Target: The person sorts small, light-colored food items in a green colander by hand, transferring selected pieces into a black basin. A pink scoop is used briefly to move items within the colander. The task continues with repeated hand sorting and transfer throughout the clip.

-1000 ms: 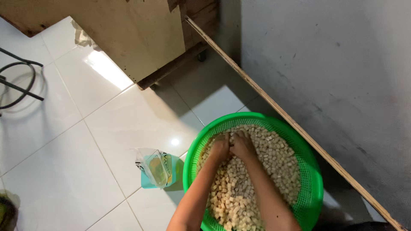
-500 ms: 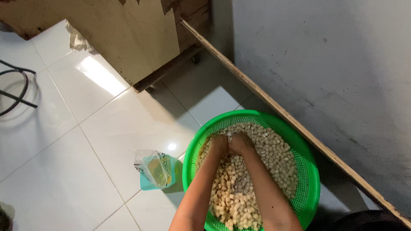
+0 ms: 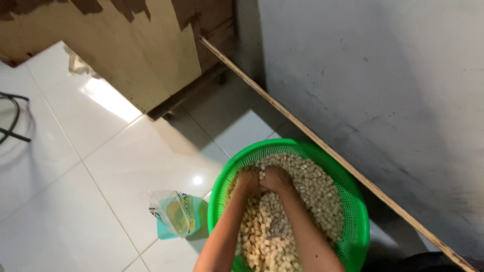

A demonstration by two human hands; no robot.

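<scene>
A round green plastic basket (image 3: 353, 201) sits on the white tiled floor, filled with many small pale cubes (image 3: 317, 201). Both my hands are pushed into the heap near the basket's far side, side by side and touching. My left hand (image 3: 248, 181) and my right hand (image 3: 277, 179) are curled, fingers buried among the cubes. The fingertips are hidden by the pile, so I cannot tell how much each hand grips.
A clear plastic bag on a small teal box (image 3: 174, 215) stands just left of the basket. A long thin wooden strip (image 3: 322, 146) leans along the grey wall (image 3: 383, 75). A worn wooden cabinet (image 3: 131, 45) stands behind. A black metal frame (image 3: 10, 118) is at far left.
The view has shifted, so the basket sits lower and further left in frame. My hands stay buried together in the cubes, working slightly within the pile.
</scene>
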